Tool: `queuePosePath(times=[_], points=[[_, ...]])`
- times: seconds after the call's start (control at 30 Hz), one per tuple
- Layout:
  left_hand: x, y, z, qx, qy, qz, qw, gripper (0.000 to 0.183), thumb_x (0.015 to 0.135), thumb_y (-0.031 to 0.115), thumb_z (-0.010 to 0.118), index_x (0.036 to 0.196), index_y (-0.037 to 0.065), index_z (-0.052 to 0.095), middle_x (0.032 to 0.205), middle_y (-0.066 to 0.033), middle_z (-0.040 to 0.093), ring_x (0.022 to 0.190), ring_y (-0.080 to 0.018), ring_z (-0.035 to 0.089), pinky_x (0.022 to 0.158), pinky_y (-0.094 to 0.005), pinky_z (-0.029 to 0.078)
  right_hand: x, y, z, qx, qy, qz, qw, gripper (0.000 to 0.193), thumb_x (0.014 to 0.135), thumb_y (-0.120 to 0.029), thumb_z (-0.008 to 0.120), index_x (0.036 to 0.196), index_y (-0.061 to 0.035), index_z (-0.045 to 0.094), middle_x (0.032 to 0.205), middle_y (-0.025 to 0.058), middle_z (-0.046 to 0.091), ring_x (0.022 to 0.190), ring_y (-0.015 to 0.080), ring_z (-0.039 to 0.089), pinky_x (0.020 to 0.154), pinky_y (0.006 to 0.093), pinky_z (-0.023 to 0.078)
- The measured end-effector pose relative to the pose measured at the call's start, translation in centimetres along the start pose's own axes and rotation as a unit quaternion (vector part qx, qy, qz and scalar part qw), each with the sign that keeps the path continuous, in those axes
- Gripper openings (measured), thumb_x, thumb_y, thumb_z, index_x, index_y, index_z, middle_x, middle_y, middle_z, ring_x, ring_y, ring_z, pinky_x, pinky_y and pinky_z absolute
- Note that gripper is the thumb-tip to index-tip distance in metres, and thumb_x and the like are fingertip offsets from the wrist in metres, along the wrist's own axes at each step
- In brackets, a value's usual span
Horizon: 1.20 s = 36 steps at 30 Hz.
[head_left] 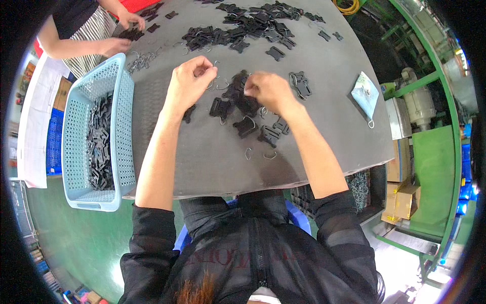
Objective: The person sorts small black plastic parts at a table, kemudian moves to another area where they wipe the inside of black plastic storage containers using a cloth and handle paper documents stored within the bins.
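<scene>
My left hand is closed in a pinch above the grey table, with a small bent metal wire ring at its fingertips. To its right, my right hand has its fingers drawn together at the edge of a small heap of black plastic buckle pieces. What those fingers hold, if anything, is hidden. Nearer me lie more loose buckle pieces and a few wire rings. One buckle piece with a ring lies right of my right hand.
A light blue basket of black pieces stands at the table's left edge. Far back spreads a large buckle pile. A co-worker's hands handle black pieces at the far left. A blue-white packet lies right.
</scene>
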State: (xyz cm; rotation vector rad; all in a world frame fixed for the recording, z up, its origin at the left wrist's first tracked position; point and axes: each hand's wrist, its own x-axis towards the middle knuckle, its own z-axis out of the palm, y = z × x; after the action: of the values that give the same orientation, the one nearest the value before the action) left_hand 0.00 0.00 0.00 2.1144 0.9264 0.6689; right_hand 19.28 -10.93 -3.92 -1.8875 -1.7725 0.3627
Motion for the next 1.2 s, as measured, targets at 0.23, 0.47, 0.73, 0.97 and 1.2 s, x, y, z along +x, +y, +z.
queuePosePath(times=[0.23, 0.47, 0.73, 0.97, 1.2], points=[[-1.4, -2.7, 1.8, 0.138, -0.029, -0.011, 0.990, 0.023, 0.079, 0.027, 0.060, 0.086, 0.005, 0.063, 0.087, -0.0123, 0.064, 0.083, -0.0299, 0.061, 0.074, -0.0392, 0.047, 0.0, -3.0, -4.8, -0.128, -0.004, 0.071, 0.989, 0.013, 0.074, -0.018, 0.064, 0.079, -0.0060, 0.062, 0.076, 0.0085, 0.062, 0.075, 0.0254, 0.059, 0.067, 0.0361, 0.046], [-1.6, -1.8, 3.2, 0.061, -0.010, 0.068, 0.996, 0.017, 0.082, 0.017, 0.058, 0.091, 0.004, 0.064, 0.086, -0.0109, 0.065, 0.077, -0.0229, 0.063, 0.071, -0.0316, 0.048, -0.3, -1.5, -5.6, -0.039, 0.006, 0.118, 0.992, 0.015, 0.074, -0.020, 0.066, 0.077, -0.0060, 0.063, 0.079, 0.0059, 0.065, 0.074, 0.0210, 0.061, 0.067, 0.0341, 0.046], [-1.1, 2.2, 4.8, -0.097, 0.013, 0.131, 0.986, 0.017, 0.079, 0.012, 0.064, 0.094, 0.005, 0.065, 0.088, -0.0091, 0.065, 0.074, -0.0180, 0.061, 0.067, -0.0293, 0.048, -1.2, 0.1, -3.1, 0.248, 0.069, 0.103, 0.961, 0.006, 0.077, -0.007, 0.066, 0.080, -0.0045, 0.063, 0.073, 0.0015, 0.061, 0.067, 0.0102, 0.056, 0.058, 0.0249, 0.043], [0.9, 3.3, 2.2, -0.062, 0.077, 0.098, 0.990, 0.016, 0.082, 0.016, 0.063, 0.090, 0.003, 0.066, 0.081, -0.0057, 0.067, 0.072, -0.0114, 0.061, 0.065, -0.0255, 0.047, -3.1, 1.7, -3.1, 0.406, 0.177, 0.178, 0.879, 0.013, 0.082, -0.016, 0.063, 0.090, -0.0059, 0.065, 0.077, -0.0009, 0.062, 0.068, 0.0076, 0.057, 0.058, 0.0220, 0.042], [-0.7, 0.3, 5.5, 0.002, -0.072, 0.088, 0.994, 0.018, 0.080, 0.016, 0.061, 0.092, 0.004, 0.065, 0.085, -0.0103, 0.066, 0.073, -0.0176, 0.061, 0.069, -0.0289, 0.047, -3.3, 10.0, -2.9, 0.034, 0.240, 0.190, 0.952, 0.020, 0.078, -0.024, 0.066, 0.089, -0.0068, 0.067, 0.079, 0.0074, 0.065, 0.073, 0.0178, 0.062, 0.065, 0.0315, 0.047]])
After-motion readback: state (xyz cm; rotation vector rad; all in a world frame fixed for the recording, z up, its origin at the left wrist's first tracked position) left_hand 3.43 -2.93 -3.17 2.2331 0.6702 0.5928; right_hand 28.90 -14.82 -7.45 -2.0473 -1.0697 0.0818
